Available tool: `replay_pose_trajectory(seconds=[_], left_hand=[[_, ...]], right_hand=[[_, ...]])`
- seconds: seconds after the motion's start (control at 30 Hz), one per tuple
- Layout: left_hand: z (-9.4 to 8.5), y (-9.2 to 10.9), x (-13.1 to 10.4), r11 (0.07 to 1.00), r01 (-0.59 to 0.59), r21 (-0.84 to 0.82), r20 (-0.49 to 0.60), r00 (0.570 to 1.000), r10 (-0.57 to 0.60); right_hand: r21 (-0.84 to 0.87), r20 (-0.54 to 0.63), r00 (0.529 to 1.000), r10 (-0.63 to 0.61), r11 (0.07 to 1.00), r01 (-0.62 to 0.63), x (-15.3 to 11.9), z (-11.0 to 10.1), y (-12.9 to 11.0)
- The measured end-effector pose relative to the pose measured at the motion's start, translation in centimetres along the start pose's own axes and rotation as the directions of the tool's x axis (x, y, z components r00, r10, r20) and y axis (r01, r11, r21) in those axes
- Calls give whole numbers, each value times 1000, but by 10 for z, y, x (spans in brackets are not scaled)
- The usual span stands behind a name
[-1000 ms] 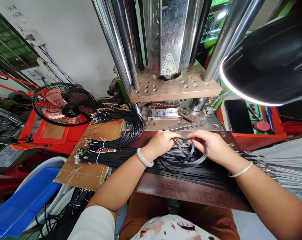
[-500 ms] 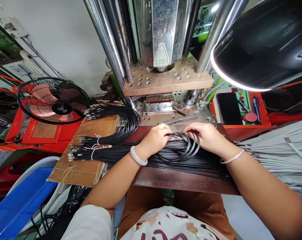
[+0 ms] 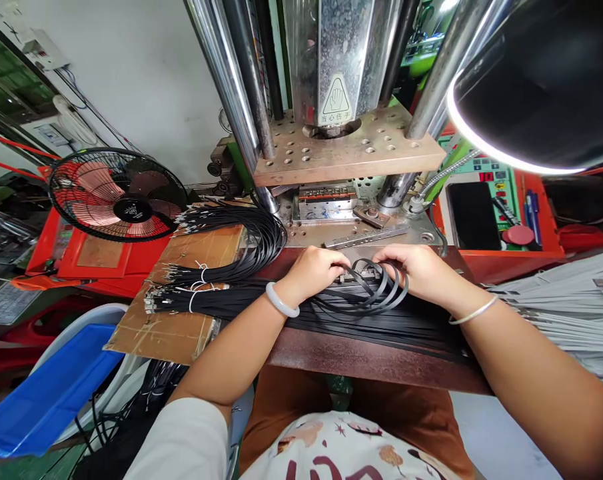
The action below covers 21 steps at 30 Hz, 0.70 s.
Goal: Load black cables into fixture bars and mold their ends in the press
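Brown table (image 3: 341,357) before a press (image 3: 348,160) bears black cords (image 3: 351,327). Left hand (image 3: 312,272) and right hand (image 3: 417,272) each pinch looped cords (image 3: 372,309) between fingertips.

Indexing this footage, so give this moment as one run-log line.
left hand: grip on looped black cords; right hand: grip on same loops; beneath loops: straight black cords; press plate: above metal block

Right hand (image 3: 424,270): lower fingers partly covered by looped black straps (image 3: 366,309).
Left hand (image 3: 311,275): lower fingers curled out of sight.
Flat black straps (image 3: 226,303): midsection passes behind left wrist.
Lamp (image 3: 541,87): cut off, upper and right edges.
Press housing (image 3: 348,47): cut off, upper edge.
Blue tray (image 3: 51,393): cut off, left edge.
Fan hub (image 3: 132,209): marking too small to read.
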<state>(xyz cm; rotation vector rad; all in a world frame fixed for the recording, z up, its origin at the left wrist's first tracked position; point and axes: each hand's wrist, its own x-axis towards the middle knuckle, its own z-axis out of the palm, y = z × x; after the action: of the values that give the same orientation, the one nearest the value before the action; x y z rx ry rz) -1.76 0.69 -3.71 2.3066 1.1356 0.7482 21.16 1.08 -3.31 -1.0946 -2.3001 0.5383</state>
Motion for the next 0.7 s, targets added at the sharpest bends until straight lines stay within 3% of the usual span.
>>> replay_pose_trajectory(seconds=[0.17,0.33,0.57,0.7], left_hand=[[2,-3,0,1000,0,-6,-106,994,0],[1,-4,2,999,10,-39,-61,998,-12],[5,4,-7,953,-158,258,-25,985,170],[5,4,-8,968,-143,205,-29,988,152]], right_hand=[[25,-92,996,-1,1000,3,0,-3,-1],[52,-25,999,39,998,-38,2,-1,1],[29,-37,998,-53,998,54,1,-3,-2],[-11,-4,997,-71,997,71,0,0,-4]])
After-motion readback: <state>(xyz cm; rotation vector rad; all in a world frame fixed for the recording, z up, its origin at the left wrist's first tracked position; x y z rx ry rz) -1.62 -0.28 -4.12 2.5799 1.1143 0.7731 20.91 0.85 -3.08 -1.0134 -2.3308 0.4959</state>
